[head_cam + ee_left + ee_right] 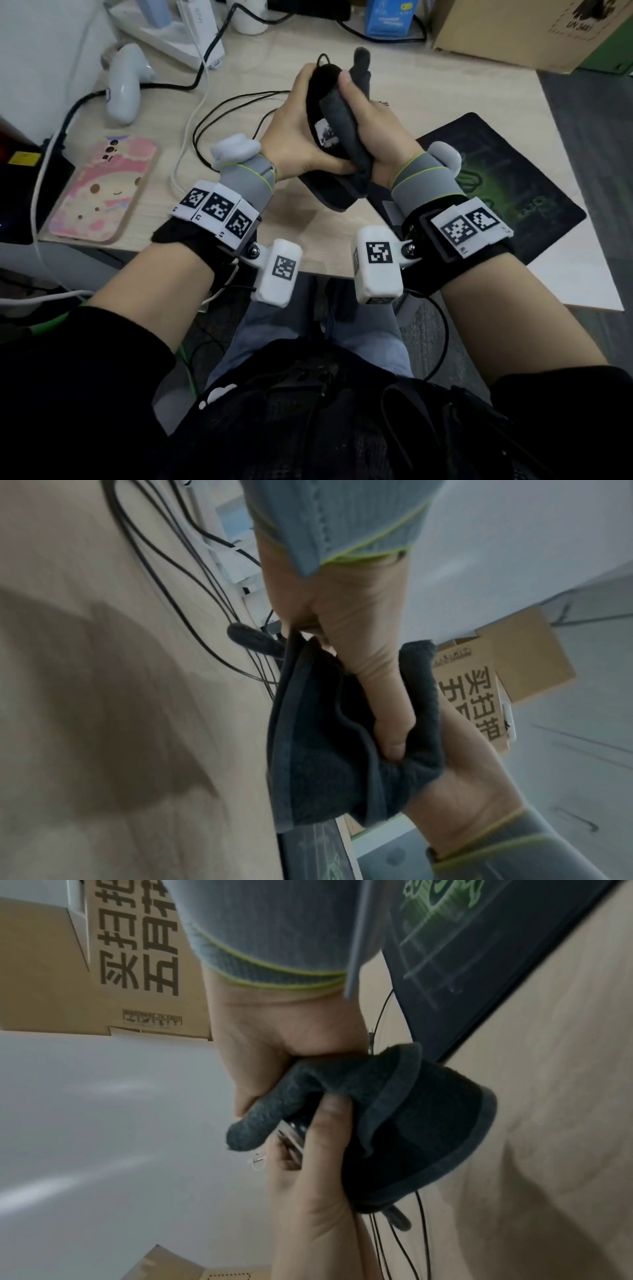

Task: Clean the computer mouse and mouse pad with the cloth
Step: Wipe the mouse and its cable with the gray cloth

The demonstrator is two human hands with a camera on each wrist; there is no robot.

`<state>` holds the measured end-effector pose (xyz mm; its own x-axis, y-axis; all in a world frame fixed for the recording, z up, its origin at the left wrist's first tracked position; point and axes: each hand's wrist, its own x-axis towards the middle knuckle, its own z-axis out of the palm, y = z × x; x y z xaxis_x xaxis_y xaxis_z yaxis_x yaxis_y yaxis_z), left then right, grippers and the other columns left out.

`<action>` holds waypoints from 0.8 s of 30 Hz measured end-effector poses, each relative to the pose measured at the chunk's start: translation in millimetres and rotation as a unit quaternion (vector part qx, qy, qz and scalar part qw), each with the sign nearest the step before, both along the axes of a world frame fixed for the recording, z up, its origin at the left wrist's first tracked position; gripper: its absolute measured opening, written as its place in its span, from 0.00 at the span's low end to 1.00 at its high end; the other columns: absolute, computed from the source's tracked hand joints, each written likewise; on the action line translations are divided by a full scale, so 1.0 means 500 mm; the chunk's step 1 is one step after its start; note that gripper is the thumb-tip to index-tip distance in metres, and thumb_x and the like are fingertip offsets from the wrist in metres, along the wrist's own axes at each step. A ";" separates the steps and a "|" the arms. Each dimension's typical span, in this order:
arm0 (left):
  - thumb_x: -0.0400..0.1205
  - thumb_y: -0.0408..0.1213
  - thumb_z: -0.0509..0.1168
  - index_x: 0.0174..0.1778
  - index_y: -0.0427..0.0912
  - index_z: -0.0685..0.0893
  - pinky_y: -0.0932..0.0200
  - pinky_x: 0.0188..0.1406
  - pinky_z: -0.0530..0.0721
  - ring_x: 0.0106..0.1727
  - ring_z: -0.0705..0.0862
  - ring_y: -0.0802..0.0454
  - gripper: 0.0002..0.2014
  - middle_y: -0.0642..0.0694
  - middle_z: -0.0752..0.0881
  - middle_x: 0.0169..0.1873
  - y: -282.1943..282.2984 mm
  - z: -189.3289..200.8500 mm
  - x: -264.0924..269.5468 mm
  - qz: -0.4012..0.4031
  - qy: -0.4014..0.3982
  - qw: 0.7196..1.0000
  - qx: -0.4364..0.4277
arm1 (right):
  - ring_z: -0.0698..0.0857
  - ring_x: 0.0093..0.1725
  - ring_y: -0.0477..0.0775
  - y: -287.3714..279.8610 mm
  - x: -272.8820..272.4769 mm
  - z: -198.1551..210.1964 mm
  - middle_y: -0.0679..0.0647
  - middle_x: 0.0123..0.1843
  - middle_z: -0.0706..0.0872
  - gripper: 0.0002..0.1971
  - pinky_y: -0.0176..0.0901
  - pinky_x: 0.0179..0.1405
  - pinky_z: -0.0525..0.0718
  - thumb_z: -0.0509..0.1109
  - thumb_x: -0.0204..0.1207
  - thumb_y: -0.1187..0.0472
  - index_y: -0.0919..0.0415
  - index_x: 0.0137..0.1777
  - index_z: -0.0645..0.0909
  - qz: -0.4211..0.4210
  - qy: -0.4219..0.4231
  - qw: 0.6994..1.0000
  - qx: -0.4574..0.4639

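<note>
My left hand [291, 137] holds the black computer mouse [317, 99] above the desk, underside turned toward me, a white label showing. My right hand [380, 130] grips a dark grey cloth [346, 137] and presses it along the mouse's underside. The cloth's tail hangs below both hands. In the right wrist view the cloth [411, 1110] wraps most of the mouse, leaving only its label [291, 1134] beside my left thumb. In the left wrist view the cloth [325, 750] is bunched between both hands. The black mouse pad [507, 192], printed in green, lies flat on the desk to the right.
A phone in a pink case [102, 188] lies at the desk's left front. A white controller [125, 85] and looping black and white cables [212, 113] sit behind it. A cardboard box [531, 31] and a blue carton [388, 17] stand at the back.
</note>
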<state>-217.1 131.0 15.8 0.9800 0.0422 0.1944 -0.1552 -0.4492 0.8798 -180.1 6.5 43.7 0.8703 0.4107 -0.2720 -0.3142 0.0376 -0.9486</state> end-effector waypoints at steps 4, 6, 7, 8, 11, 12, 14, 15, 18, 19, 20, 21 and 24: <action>0.52 0.45 0.82 0.76 0.40 0.59 0.74 0.58 0.77 0.58 0.79 0.62 0.57 0.51 0.78 0.61 -0.004 0.007 -0.008 -0.039 0.000 0.998 0.058 | 0.88 0.55 0.63 -0.002 0.017 0.006 0.64 0.54 0.88 0.28 0.60 0.61 0.85 0.61 0.77 0.37 0.62 0.58 0.83 0.016 0.110 0.993 0.042; 0.53 0.43 0.83 0.74 0.39 0.60 0.76 0.54 0.75 0.55 0.79 0.66 0.56 0.49 0.78 0.59 -0.005 0.006 -0.010 -0.057 -0.004 0.995 0.085 | 0.87 0.53 0.61 -0.011 0.024 0.005 0.63 0.52 0.87 0.30 0.58 0.58 0.86 0.59 0.76 0.33 0.61 0.58 0.82 0.047 0.149 0.986 0.052; 0.53 0.44 0.84 0.75 0.39 0.59 0.76 0.57 0.74 0.59 0.78 0.64 0.57 0.48 0.77 0.63 -0.007 0.006 -0.011 -0.061 -0.004 0.993 0.102 | 0.86 0.53 0.61 -0.016 0.025 0.004 0.62 0.52 0.86 0.31 0.57 0.58 0.85 0.58 0.76 0.32 0.60 0.58 0.82 0.063 0.165 0.982 0.063; 0.53 0.47 0.83 0.78 0.40 0.55 0.72 0.65 0.72 0.68 0.76 0.58 0.61 0.47 0.73 0.70 -0.009 0.007 -0.013 -0.062 0.000 0.991 0.121 | 0.85 0.54 0.60 -0.020 0.024 0.006 0.61 0.53 0.85 0.30 0.57 0.60 0.84 0.58 0.76 0.32 0.59 0.58 0.81 0.078 0.182 0.977 0.077; 0.50 0.58 0.79 0.83 0.41 0.44 0.44 0.82 0.59 0.85 0.53 0.46 0.71 0.41 0.56 0.83 -0.017 0.015 -0.013 -0.073 0.008 0.983 0.168 | 0.79 0.60 0.59 -0.026 0.021 0.013 0.60 0.59 0.78 0.27 0.58 0.66 0.77 0.60 0.75 0.34 0.57 0.59 0.77 0.098 0.202 0.968 0.111; 0.49 0.60 0.77 0.83 0.40 0.43 0.39 0.82 0.56 0.85 0.47 0.45 0.71 0.41 0.52 0.84 -0.019 0.019 -0.013 -0.079 0.010 0.982 0.170 | 0.77 0.61 0.60 -0.027 0.020 0.015 0.60 0.60 0.76 0.26 0.58 0.68 0.75 0.61 0.75 0.35 0.57 0.60 0.76 0.097 0.206 0.967 0.119; 0.48 0.62 0.76 0.83 0.42 0.44 0.35 0.83 0.51 0.85 0.38 0.45 0.72 0.42 0.47 0.84 -0.021 0.022 -0.009 -0.088 0.018 0.983 0.162 | 0.78 0.62 0.61 -0.029 0.022 0.014 0.60 0.62 0.75 0.27 0.58 0.71 0.72 0.64 0.73 0.36 0.57 0.61 0.77 0.090 0.209 0.965 0.130; 0.48 0.62 0.76 0.83 0.42 0.44 0.36 0.83 0.48 0.84 0.36 0.45 0.72 0.43 0.46 0.84 -0.020 0.021 -0.009 -0.093 0.022 0.982 0.162 | 0.79 0.63 0.62 -0.030 0.022 0.011 0.61 0.62 0.76 0.28 0.59 0.72 0.71 0.65 0.72 0.36 0.57 0.62 0.79 0.086 0.207 0.966 0.130; 0.49 0.63 0.72 0.83 0.40 0.42 0.54 0.83 0.44 0.84 0.39 0.43 0.71 0.43 0.46 0.84 -0.020 0.016 -0.012 -0.102 0.029 0.977 0.184 | 0.83 0.62 0.62 -0.028 0.021 0.006 0.60 0.59 0.80 0.30 0.59 0.70 0.75 0.67 0.71 0.35 0.59 0.62 0.82 0.072 0.187 0.973 0.111; 0.49 0.63 0.71 0.83 0.40 0.44 0.61 0.80 0.48 0.84 0.45 0.42 0.69 0.41 0.50 0.82 -0.020 0.017 -0.014 -0.095 0.031 0.976 0.191 | 0.83 0.58 0.62 -0.025 0.022 0.004 0.60 0.56 0.82 0.29 0.57 0.67 0.78 0.66 0.71 0.35 0.60 0.59 0.82 0.063 0.177 0.977 0.102; 0.49 0.62 0.70 0.83 0.41 0.47 0.66 0.77 0.53 0.81 0.52 0.41 0.67 0.40 0.55 0.78 -0.021 0.018 -0.014 -0.082 0.030 0.976 0.198 | 0.85 0.53 0.61 -0.022 0.023 0.003 0.61 0.52 0.83 0.29 0.56 0.62 0.81 0.66 0.72 0.35 0.62 0.55 0.83 0.057 0.172 0.978 0.102; 0.50 0.61 0.71 0.83 0.42 0.52 0.68 0.73 0.59 0.76 0.58 0.42 0.64 0.39 0.60 0.73 -0.021 0.020 -0.015 -0.067 0.025 0.977 0.201 | 0.86 0.47 0.61 -0.017 0.023 0.005 0.61 0.47 0.83 0.28 0.55 0.57 0.84 0.65 0.73 0.36 0.63 0.50 0.83 0.030 0.166 0.980 0.101; 0.56 0.47 0.75 0.75 0.44 0.68 0.71 0.55 0.80 0.62 0.70 0.46 0.48 0.42 0.65 0.59 -0.019 0.021 -0.012 -0.051 0.023 0.986 0.155 | 0.85 0.38 0.55 -0.003 0.027 0.008 0.56 0.41 0.82 0.20 0.47 0.47 0.84 0.55 0.83 0.42 0.56 0.44 0.78 -0.036 0.129 0.985 0.112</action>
